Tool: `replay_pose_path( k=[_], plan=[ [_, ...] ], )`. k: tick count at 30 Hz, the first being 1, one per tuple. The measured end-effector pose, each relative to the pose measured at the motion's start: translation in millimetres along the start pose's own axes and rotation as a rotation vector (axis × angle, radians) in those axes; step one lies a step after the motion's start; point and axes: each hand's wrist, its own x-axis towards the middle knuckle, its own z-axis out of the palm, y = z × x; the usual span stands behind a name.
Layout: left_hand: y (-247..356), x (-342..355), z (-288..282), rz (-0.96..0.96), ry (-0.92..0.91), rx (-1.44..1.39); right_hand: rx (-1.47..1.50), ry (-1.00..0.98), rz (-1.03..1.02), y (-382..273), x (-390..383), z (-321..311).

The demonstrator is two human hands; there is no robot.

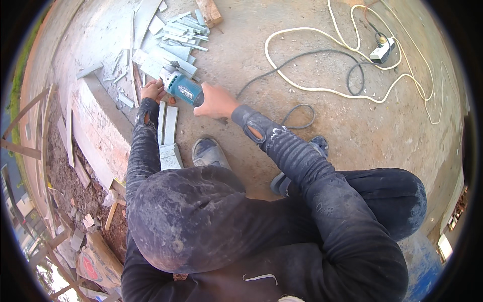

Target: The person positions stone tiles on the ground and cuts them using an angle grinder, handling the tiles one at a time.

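My right hand grips the rear of a teal angle grinder with a silver head, held low over the ground. My left hand is curled just left of the grinder's head; what its fingers hold is hidden. Around the grinder's head lie many pale cut tile strips, heaped and scattered. Longer pale pieces lie in a line between my left forearm and my shoe. A small reddish chunk is just below the grinder.
A white power strip, looped white cord and dark cable lie at right. A concrete ledge runs along the left, beside rubble, loose boards and a sack. A wood block lies at the top.
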Motion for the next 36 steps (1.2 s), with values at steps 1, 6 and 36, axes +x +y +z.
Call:
replay_pose_path(
  k=[1,6,36],
  plan=[
    [-0.8,-1.2,1.4,0.005,0.009,0.0,-0.004,-0.002,0.006,-0.4,1.3,0.3],
    [0.9,-6.0,7.2,0.009,0.031,-0.004,-0.002,0.017,0.006,-3.2,7.3,0.8],
    [6.7,-14.3,9.6,0.022,0.009,-0.034,-0.049,0.021,0.032,-30.3,47.7,6.8]
  ],
)
